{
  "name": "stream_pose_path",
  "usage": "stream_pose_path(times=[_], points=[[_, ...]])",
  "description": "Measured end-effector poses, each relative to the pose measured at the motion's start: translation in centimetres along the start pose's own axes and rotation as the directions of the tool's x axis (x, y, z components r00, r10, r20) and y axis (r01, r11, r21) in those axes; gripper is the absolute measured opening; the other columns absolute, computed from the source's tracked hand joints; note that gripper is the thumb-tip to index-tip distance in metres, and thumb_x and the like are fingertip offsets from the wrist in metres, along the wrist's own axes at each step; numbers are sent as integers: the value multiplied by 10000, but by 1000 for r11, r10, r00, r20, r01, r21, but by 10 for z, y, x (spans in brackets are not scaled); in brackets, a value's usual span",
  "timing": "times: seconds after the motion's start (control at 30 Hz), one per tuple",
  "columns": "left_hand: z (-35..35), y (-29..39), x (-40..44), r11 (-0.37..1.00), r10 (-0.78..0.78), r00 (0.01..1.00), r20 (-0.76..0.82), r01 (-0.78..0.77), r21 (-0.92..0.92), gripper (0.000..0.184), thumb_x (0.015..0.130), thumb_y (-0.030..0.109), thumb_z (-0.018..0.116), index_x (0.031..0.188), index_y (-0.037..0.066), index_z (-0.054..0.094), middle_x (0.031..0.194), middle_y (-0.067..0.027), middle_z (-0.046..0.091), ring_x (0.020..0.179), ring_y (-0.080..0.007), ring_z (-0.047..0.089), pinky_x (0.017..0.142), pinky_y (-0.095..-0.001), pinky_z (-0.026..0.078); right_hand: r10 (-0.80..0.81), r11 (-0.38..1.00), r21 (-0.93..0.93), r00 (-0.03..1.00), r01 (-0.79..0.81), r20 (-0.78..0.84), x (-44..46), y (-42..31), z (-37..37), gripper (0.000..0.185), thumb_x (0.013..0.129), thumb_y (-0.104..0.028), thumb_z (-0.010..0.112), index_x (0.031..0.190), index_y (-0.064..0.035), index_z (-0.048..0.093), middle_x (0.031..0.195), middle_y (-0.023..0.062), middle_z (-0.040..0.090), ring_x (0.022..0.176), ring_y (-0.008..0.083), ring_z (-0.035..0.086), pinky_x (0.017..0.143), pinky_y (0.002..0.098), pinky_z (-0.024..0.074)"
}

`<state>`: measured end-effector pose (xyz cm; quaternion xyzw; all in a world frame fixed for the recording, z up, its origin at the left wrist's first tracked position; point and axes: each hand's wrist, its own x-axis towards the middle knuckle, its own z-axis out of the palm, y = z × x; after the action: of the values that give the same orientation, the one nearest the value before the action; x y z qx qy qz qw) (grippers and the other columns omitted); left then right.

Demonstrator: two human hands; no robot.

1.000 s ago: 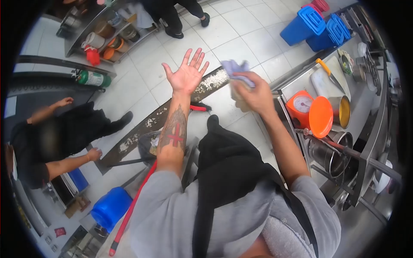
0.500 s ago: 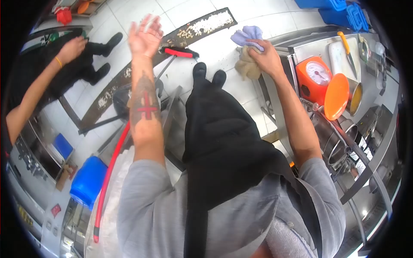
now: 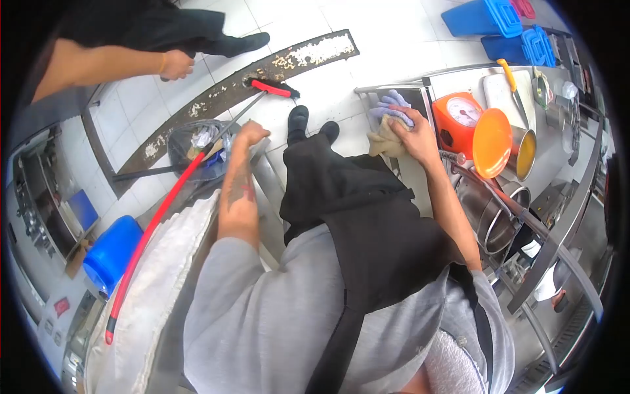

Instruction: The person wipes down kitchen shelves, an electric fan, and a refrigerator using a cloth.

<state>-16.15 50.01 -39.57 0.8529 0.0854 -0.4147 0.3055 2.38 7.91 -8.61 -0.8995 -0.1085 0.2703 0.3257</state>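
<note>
My right hand [image 3: 418, 136] grips two bunched cloths, a lilac cloth [image 3: 392, 105] and a beige cloth [image 3: 387, 140], beside the steel counter's near left edge. The fingers press down over them, hiding part of both. On the other side my left hand [image 3: 252, 133] is loosely curled, and nothing shows in it. It hovers near a bin with a dark liner [image 3: 180, 141] and the handle of a red-headed broom [image 3: 274, 88].
On the right counter are an orange scale [image 3: 453, 121], an orange plate [image 3: 492, 143], a steel pot [image 3: 525, 154] and a knife [image 3: 515, 92] on a white board. Blue bins [image 3: 482, 18] stand at the back. Another person's arm [image 3: 98, 65] reaches in at upper left.
My left hand has lowered toward my body and curled from open. My right hand, still gripping the cloths, has come closer to the counter. The other person has moved right.
</note>
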Motion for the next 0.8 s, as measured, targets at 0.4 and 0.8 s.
stream_pose_path(times=[0.4, 0.8], points=[[-19, 2, -41, 707, 409, 899, 157, -421, 568, 292, 930, 284, 581, 983, 67, 769, 1012, -160, 745, 975, -320, 695, 831, -437, 536, -272, 787, 510, 937, 348, -219, 44, -14, -36, 414, 945, -258, 701, 1305, -58, 658, 1269, 78, 687, 1141, 163, 629, 1037, 337, 469], [-227, 300, -54, -108, 519, 815, -258, -237, -966, 613, 1045, 486, 495, 1472, 47, 453, 1367, -149, 582, 1227, -290, 598, 1036, -460, 497, -203, 943, 216, 953, 252, -226, 122, -102, 2, 604, 920, -419, 694, 1407, -86, 562, 1256, 214, 667, 1149, 292, 662, 983, 367, 515]])
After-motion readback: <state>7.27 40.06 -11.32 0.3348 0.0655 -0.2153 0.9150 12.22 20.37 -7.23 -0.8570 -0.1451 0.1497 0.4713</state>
